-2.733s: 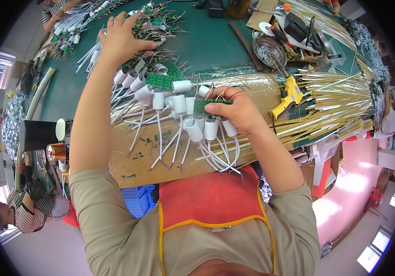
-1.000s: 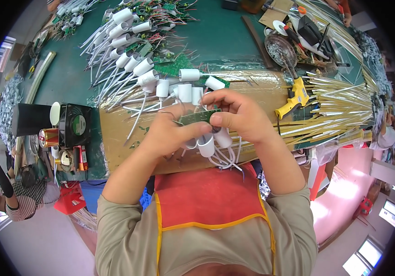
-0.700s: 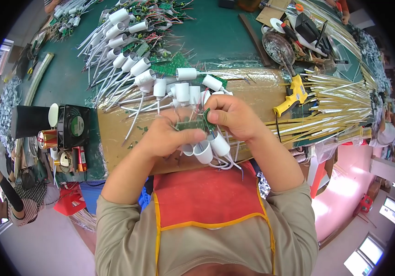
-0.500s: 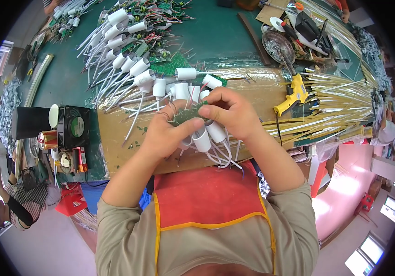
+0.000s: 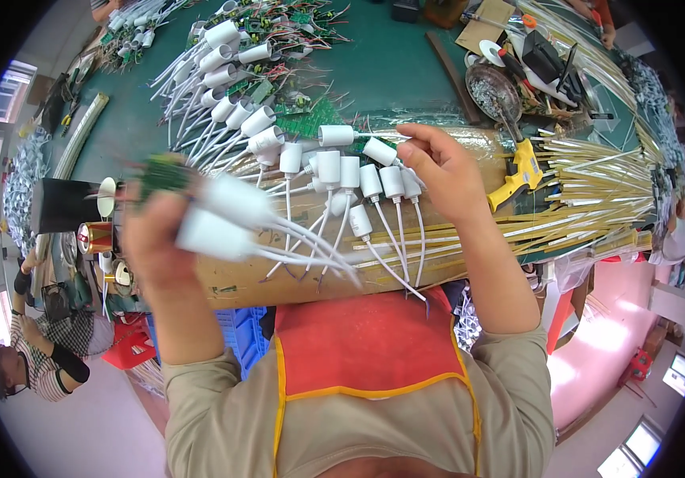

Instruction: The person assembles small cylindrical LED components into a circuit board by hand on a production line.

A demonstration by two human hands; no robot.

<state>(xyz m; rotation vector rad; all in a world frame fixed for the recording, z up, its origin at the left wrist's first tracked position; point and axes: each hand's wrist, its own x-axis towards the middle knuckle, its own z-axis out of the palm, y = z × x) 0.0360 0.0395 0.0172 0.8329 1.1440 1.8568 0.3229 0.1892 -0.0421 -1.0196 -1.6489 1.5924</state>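
At the left, smeared by motion, my left hand is closed around a green circuit board and the white cylindrical housings with white cables that hang off to its right. My right hand is over the brown board's far part, its fingers apart with nothing seen in them. Its fingertips are close to a white housing and the cable of another housing; whether they touch cannot be told. Several more housings stand or lie between my hands, their cables trailing toward me.
A heap of housings with circuit boards covers the far left of the green table. On the right lie a yellow glue gun, a metal pan and long yellowish strips. A black fan is partly hidden behind my left hand. Another person is at the left.
My hands have come apart. The left moved quickly left, carrying the circuit board and housings; the right drew slightly away to the right. More housings show on the board between them.
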